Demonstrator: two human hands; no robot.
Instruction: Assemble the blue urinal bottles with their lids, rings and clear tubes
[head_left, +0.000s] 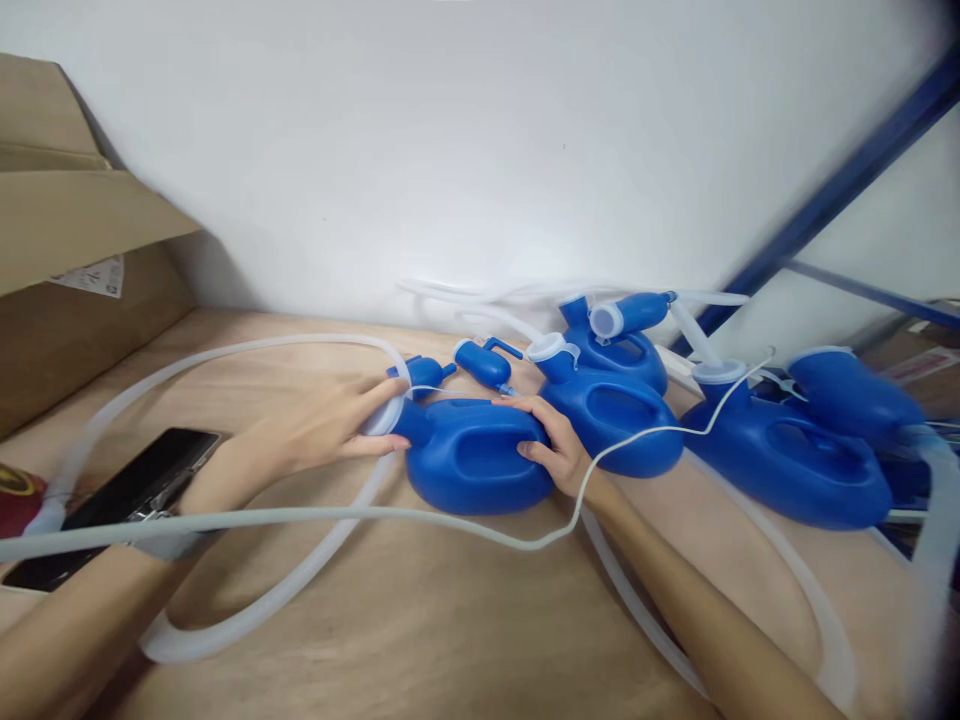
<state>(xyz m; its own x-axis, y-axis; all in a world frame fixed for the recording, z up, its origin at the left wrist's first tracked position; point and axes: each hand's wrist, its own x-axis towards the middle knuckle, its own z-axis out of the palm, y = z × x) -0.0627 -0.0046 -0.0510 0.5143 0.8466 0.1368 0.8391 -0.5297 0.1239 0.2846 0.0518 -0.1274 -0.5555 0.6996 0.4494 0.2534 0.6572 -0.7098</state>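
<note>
Blue bottle (480, 490), left fingers (375, 399) gripping cap (386, 418), right fingers (541, 409) gripping handle (484, 420), carton label (97, 277) illegible

An open cardboard box (90, 345) stands beside the white wall (450, 150). A black phone (146, 480) lies nearby. A blue metal frame (847, 182) stands at right.

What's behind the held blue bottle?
Behind the bottle: a small part, a second part to its right, then the wall. The tube partly covers the first. Hidden: the table directly under the bottle.
</note>
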